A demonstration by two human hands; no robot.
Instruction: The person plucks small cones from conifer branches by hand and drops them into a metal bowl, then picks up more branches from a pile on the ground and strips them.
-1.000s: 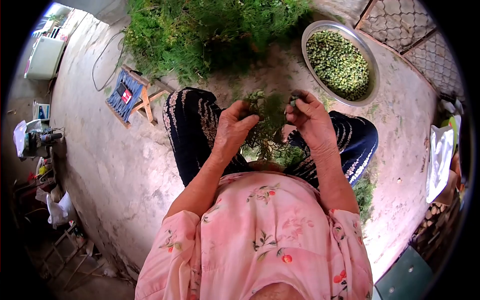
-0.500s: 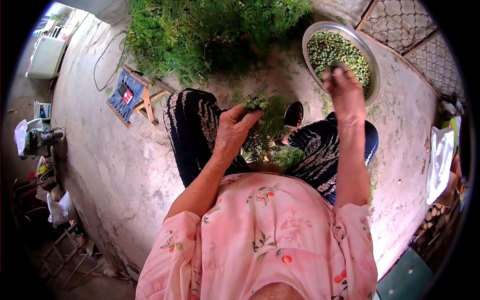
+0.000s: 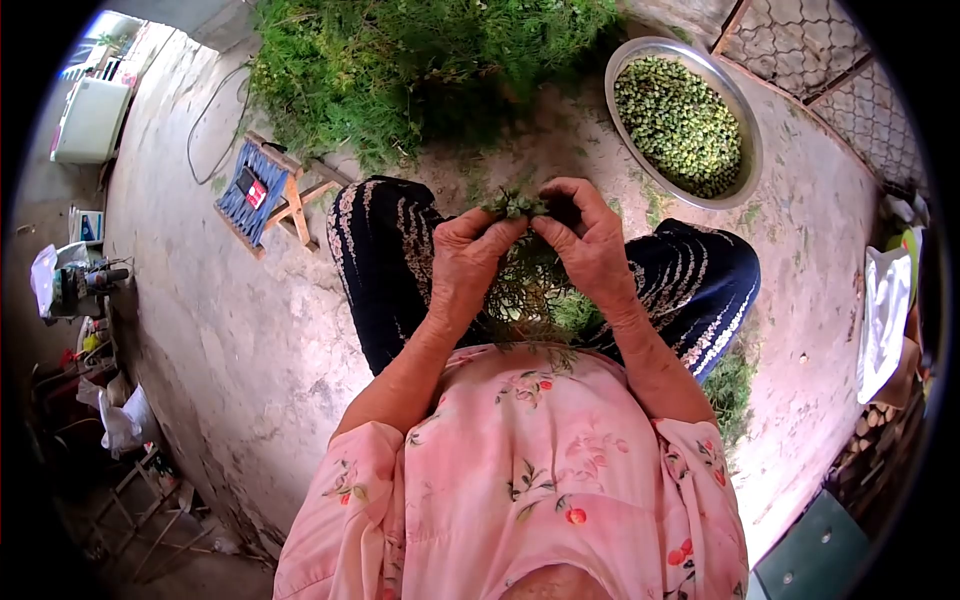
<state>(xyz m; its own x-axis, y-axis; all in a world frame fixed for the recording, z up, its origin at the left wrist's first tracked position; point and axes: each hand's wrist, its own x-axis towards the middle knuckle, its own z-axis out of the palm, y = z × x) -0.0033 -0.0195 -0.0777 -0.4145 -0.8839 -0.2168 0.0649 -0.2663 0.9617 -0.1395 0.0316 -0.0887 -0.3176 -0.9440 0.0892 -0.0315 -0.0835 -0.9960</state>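
Left hand (image 3: 465,262) and right hand (image 3: 592,245) are both pinching a little green sprig (image 3: 516,205) between them. Big leafy heap (image 3: 420,75)'s straight ahead, metal basin (image 3: 751,150) of green bits (image 3: 678,125) off past the right.

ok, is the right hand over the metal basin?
No, the right hand is at the green sprig beside the left hand, and the metal basin stands apart from both.
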